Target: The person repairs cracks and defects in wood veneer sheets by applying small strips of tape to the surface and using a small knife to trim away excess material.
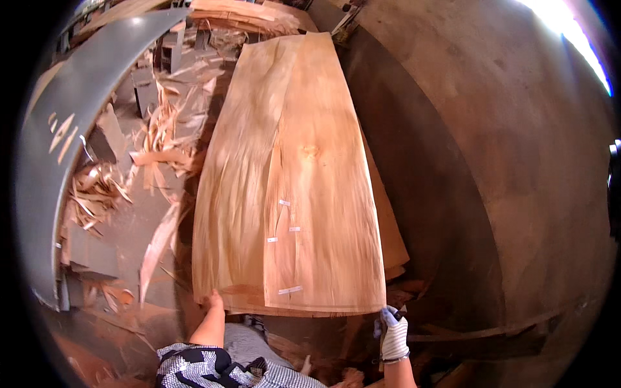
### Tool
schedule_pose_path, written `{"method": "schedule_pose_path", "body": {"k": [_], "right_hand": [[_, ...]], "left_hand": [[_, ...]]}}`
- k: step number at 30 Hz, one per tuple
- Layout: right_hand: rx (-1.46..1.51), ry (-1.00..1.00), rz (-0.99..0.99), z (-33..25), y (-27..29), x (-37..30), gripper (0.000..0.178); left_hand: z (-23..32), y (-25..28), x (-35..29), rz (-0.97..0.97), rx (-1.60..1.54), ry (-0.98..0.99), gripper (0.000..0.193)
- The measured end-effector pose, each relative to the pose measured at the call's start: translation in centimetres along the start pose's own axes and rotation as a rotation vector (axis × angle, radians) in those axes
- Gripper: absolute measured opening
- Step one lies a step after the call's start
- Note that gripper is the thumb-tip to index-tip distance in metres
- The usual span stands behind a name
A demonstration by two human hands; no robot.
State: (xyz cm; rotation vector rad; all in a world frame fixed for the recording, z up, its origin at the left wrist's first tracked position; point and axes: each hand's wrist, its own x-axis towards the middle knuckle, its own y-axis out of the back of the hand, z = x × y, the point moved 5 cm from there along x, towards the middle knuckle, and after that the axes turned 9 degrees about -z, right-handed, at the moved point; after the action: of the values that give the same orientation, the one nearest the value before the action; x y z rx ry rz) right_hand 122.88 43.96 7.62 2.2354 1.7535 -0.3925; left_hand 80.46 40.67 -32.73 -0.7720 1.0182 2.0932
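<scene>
A long sheet of pale wood veneer (330,213) stretches away from me over a stack. A seam with wavy splits runs along it, and several short white tape strips (290,290) lie across its near half. My bare left hand (213,301) is closed on the near left corner of the sheet. At the near right corner, my right hand (393,335), in a striped white glove with bluish fingertips, is closed on the edge. A small dark object (402,312) shows by its fingers; its kind is unclear. Some fingers of both hands are hidden.
To the left stands a long grey table (87,84) with a few veneer slivers on it. Torn veneer scraps (162,129) litter the floor beside it. More veneer (249,16) is piled at the far end. A large brown surface (504,161) spans the right side.
</scene>
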Motion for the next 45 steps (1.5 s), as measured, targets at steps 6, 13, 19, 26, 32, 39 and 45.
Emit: {"method": "schedule_pose_path", "body": {"k": [6, 13, 19, 26, 32, 39, 45], "right_hand": [[-0.086, -0.051, 0.080, -2.8, 8.1, 5.7, 0.024], [-0.077, -0.032, 0.042, -0.5, 14.3, 16.1, 0.021], [-0.057, -0.039, -0.093, 4.7, 16.2, 24.6, 0.015], [-0.103, -0.087, 0.025, 15.7, 19.3, 31.6, 0.017], [-0.212, -0.103, 0.112, 24.6, 21.4, 36.0, 0.013], [-0.247, 0.001, 0.138, 29.2, 21.9, 35.8, 0.011], [-0.185, 0.009, 0.156, 29.4, 23.0, 38.6, 0.012]], "left_hand": [[-6.8, -16.6, -4.8, -0.612, -1.302, 0.646, 0.063], [-5.0, -22.3, -6.2, -0.235, -1.428, 0.415, 0.035], [-0.7, -23.8, -4.9, -0.336, -1.486, 0.150, 0.031], [2.4, -23.9, -9.3, -0.460, -1.031, -0.119, 0.043], [0.5, -21.3, -6.9, -0.440, -1.444, -0.118, 0.044], [-6.3, -16.9, -1.9, -0.380, -1.393, -0.257, 0.046], [-7.2, -18.5, 2.3, -0.297, -1.391, -0.258, 0.045]]}}
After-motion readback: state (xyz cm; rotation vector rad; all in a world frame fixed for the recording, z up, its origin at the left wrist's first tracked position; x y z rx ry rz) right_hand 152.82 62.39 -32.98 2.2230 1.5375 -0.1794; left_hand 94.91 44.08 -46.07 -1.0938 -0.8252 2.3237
